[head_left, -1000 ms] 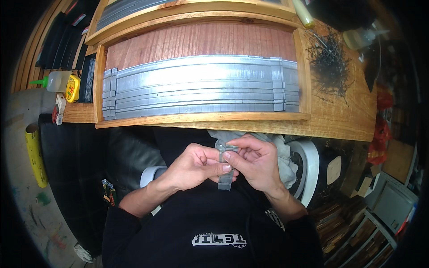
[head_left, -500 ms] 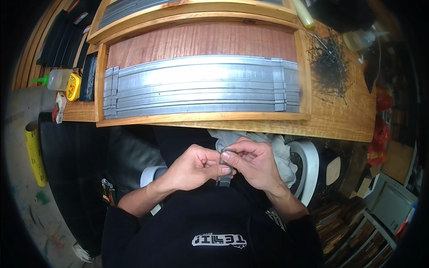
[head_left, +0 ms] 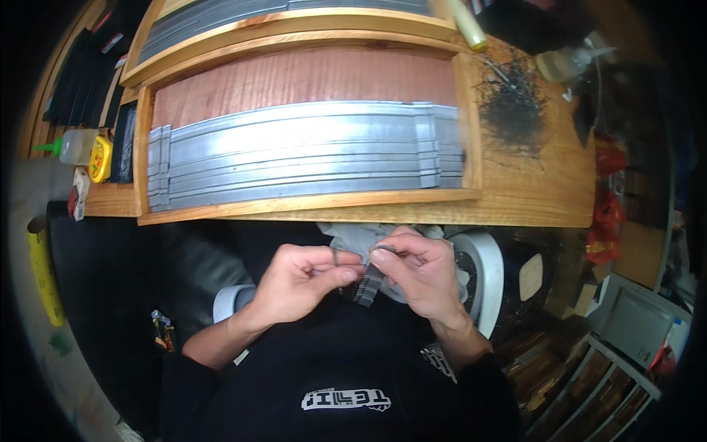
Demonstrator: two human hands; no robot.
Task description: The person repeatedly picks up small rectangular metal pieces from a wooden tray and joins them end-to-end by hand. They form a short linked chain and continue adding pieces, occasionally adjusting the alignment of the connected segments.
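Observation:
In front of my chest, my left hand (head_left: 296,286) pinches a small, thin dark piece (head_left: 336,258) between thumb and fingers. Close by on the right, my right hand (head_left: 421,278) grips a short stack of dark grey metal strips (head_left: 370,288), whose banded lower end hangs below the fingertips. A narrow gap separates the fingertips of the two hands. Beyond them, a shallow wooden tray (head_left: 309,205) lies on the table, holding long silvery metal strips (head_left: 294,151) side by side. Two banded crosspieces run over the strips near the tray's ends.
A second tray (head_left: 294,22) lies farther back. Thin black offcuts (head_left: 513,107) are heaped on the wooden table (head_left: 537,199) at right, near a squeeze bottle (head_left: 563,65). Leftward stand a green-tipped bottle (head_left: 77,147) and a yellow tape measure (head_left: 101,158). A white chair armrest (head_left: 482,272) is beside my right arm.
My hands have moved apart; the left now holds a thin piece away from the stack in the right. The table and tray appear shifted left and slightly down in view.

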